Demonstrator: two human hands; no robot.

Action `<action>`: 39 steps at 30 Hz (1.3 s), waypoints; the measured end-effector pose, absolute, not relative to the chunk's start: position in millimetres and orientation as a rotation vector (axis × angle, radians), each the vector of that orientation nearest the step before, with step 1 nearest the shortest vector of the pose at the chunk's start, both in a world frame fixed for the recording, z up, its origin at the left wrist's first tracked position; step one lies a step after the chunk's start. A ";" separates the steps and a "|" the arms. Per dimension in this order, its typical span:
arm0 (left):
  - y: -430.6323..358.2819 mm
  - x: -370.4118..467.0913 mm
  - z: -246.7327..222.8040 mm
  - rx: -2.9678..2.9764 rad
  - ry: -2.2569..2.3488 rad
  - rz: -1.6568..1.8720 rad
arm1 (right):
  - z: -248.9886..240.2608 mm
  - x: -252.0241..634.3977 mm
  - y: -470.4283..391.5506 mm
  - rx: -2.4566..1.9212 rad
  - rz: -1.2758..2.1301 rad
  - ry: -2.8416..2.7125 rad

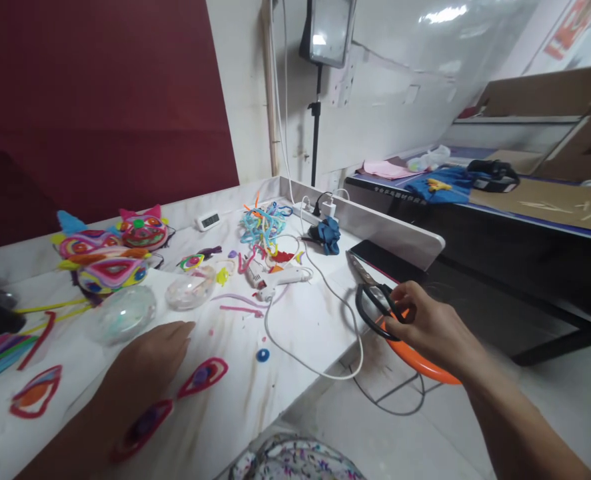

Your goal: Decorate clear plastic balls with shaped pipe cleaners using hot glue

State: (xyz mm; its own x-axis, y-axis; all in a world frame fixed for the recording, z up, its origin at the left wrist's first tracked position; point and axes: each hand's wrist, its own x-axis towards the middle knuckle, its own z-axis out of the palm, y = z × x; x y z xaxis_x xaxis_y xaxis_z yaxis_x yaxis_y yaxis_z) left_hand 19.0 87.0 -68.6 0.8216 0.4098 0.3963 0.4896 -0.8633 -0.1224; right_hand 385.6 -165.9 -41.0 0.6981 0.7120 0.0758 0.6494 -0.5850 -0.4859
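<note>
L hand (148, 357) nr clr plastic bowl (125, 313)

Bottom centre of the frame there's a pale, whitish garment (295, 461) with a busy scatter of little pink, purple and teal-ish flecks, kinda bunched into soft folds. Left hand (151, 355) is bare, and so's the left forearm (82, 423) down in the lower left. Right hand (422, 323), same deal: bare, plus a bare, slightly blurry right forearm (515, 413) at lower right.

The white table (320, 327) bears eye-shaped pieces (201, 377), a glue gun (288, 276), coloured strips (262, 225) and perhaps a phone (382, 260).
</note>
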 end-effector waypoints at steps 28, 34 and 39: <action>159.0 182.7 23.5 -2.745 -1.245 0.445 | -71.8 393.7 -139.2 -2.585 -0.207 -1.368; 178.9 199.8 14.3 -2.805 -1.314 0.597 | -71.2 390.6 -139.5 -2.593 -0.207 -1.382; 186.8 201.4 8.0 -2.910 -1.361 0.580 | -74.1 390.7 -141.9 -2.580 -0.248 -1.403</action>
